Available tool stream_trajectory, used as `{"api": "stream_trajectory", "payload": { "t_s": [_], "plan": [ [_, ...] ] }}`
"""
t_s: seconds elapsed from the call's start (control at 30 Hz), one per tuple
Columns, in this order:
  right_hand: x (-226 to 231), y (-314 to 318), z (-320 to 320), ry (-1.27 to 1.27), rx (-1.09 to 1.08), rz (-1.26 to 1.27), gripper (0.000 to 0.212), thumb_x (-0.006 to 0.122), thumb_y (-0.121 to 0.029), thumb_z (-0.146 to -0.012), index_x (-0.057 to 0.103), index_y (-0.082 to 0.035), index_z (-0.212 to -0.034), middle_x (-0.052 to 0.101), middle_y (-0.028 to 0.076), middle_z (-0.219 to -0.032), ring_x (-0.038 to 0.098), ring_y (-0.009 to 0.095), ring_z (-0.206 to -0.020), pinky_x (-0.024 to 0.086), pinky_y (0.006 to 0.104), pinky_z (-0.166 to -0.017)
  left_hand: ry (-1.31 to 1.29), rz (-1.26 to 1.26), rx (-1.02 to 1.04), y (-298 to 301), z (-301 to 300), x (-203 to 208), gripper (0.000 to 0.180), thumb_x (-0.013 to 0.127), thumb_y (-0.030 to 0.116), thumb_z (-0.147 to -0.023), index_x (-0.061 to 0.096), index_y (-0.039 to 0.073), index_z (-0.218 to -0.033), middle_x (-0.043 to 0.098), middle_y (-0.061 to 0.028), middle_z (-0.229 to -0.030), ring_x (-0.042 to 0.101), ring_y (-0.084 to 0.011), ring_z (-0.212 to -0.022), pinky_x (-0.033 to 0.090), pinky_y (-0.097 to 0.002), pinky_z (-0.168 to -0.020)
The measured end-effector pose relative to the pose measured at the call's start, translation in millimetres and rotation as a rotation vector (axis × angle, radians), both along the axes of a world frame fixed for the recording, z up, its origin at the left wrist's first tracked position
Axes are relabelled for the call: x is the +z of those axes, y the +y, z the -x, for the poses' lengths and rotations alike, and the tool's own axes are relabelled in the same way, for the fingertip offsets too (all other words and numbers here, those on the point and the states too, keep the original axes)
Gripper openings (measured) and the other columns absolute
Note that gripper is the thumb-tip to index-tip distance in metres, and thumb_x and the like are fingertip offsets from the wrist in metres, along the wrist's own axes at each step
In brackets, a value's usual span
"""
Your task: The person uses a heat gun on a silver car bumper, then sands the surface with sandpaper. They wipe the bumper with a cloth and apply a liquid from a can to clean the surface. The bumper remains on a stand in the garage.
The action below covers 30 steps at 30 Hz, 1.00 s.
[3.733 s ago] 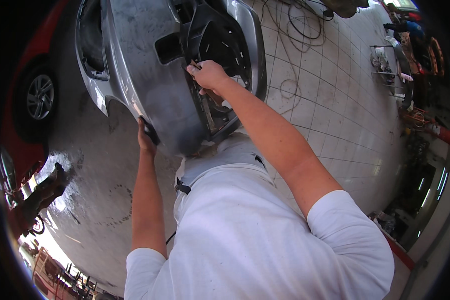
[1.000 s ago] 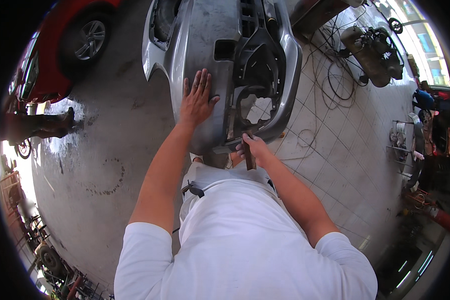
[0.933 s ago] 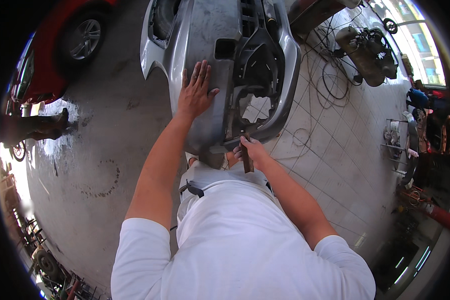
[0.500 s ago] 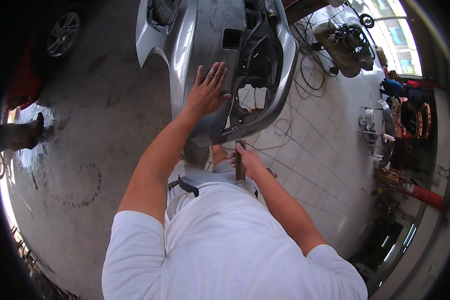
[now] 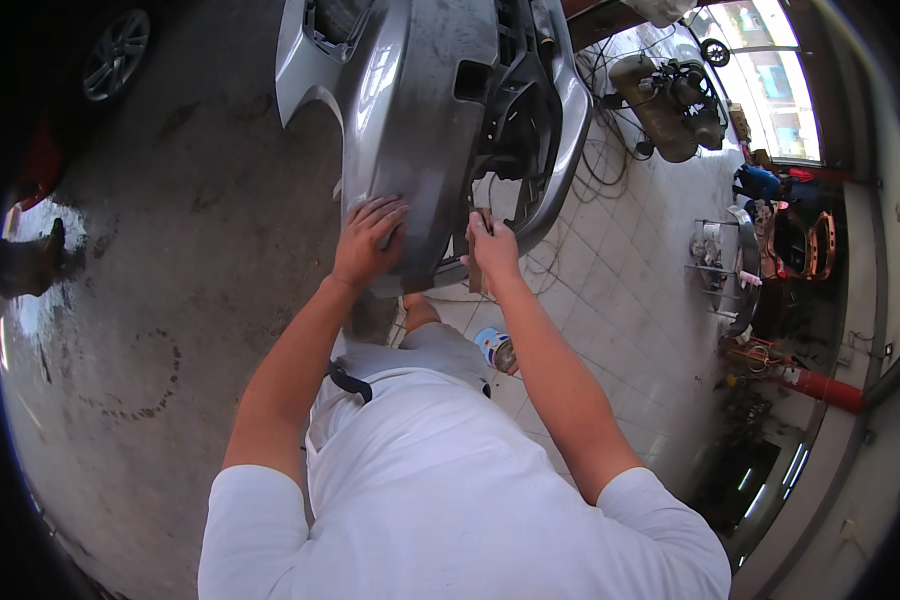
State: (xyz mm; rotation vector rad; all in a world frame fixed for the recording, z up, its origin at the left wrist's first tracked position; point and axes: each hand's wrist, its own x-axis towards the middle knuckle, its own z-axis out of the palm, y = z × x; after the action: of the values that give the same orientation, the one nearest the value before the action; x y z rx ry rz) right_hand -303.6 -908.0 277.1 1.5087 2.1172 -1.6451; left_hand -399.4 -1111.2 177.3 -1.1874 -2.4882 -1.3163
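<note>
Grey bumper (image 5: pixel 432 140), 1: near end before the person. Left hand (image 5: pixel 368 248), 1: atop that end, fingers extended, seemingly for steadying. Right hand (image 5: pixel 497 252), 1: fingers clamped around brown strip (image 5: pixel 477 274), 1, beside bumper's opening, presumably for control.

The left hand (image 5: pixel 372 243) rests on a grey car bumper (image 5: pixel 432 130), which extends beyond both hands' fingers. The right hand (image 5: pixel 495 246) grips a narrow brown bar (image 5: pixel 477 277) between thumb and fingers. A blue-sided can (image 5: pixel 494 346) lies bodyward of these fingers; a tank compressor (image 5: pixel 655 110), well beyond them, rightward.
</note>
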Motion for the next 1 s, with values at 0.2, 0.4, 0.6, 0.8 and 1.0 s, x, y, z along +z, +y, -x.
{"api": "stream_trajectory", "payload": {
  "t_s": [0.2, 0.4, 0.6, 0.8, 1.0],
  "plan": [
    [14.3, 22.0, 93.5, 0.087, 0.177, -0.412, 0.039, 0.062, -0.036, -0.101, 0.07, 0.002, -0.105, 0.073, 0.016, -0.086, 0.072, 0.028, -0.062, 0.06, 0.0359, -0.058, -0.598, -0.165, 0.626, -26.7, 4.5, -22.2, 0.063, 0.078, 0.041, -0.088, 0.062, 0.002, -0.134, 0.066, -0.0207, -0.129, 0.063, -0.0376, -0.12, 0.047, -0.0451, -0.104],
    [23.8, 20.0, 140.1, -0.015, 0.121, -0.354, 0.035, 0.065, -0.034, -0.1, 0.072, 0.0, -0.103, 0.07, 0.01, -0.088, 0.069, 0.022, -0.07, 0.06, 0.0346, -0.055, -1.147, -0.231, 0.368, -22.1, 34.5, -42.8, 0.089, 0.081, 0.052, -0.087, 0.048, -0.009, -0.144, 0.062, -0.0241, -0.135, 0.061, -0.0293, -0.121, 0.047, -0.038, -0.104],
    [16.4, 24.0, 150.3, -0.059, 0.13, -0.407, 0.035, 0.066, -0.035, -0.099, 0.073, 0.0, -0.1, 0.071, 0.013, -0.085, 0.071, 0.024, -0.07, 0.06, 0.0359, -0.053, -1.23, -0.259, 0.353, -19.3, 38.8, -21.0, 0.088, 0.082, 0.056, -0.082, 0.057, -0.01, -0.134, 0.069, -0.0248, -0.123, 0.067, -0.0306, -0.113, 0.049, -0.0386, -0.1],
    [25.2, 10.2, 156.5, -0.094, 0.122, -0.47, 0.036, 0.066, -0.034, -0.099, 0.072, 0.001, -0.091, 0.071, 0.015, -0.08, 0.072, 0.027, -0.065, 0.06, 0.0359, -0.052, -1.3, -0.273, 0.316, -23.4, 40.6, -9.1, 0.091, 0.082, 0.055, -0.084, 0.053, -0.012, -0.138, 0.067, -0.0247, -0.126, 0.065, -0.0287, -0.115, 0.048, -0.0364, -0.101],
    [18.9, 12.3, 154.2, -0.068, 0.081, -0.449, 0.036, 0.066, -0.033, -0.099, 0.071, 0.001, -0.089, 0.07, 0.016, -0.077, 0.071, 0.027, -0.062, 0.06, 0.0358, -0.052, -1.378, -0.255, 0.269, -25.0, 42.3, -11.0, 0.095, 0.082, 0.054, -0.084, 0.048, -0.014, -0.142, 0.064, -0.0254, -0.131, 0.063, -0.029, -0.118, 0.047, -0.0366, -0.104]
  ]
}}
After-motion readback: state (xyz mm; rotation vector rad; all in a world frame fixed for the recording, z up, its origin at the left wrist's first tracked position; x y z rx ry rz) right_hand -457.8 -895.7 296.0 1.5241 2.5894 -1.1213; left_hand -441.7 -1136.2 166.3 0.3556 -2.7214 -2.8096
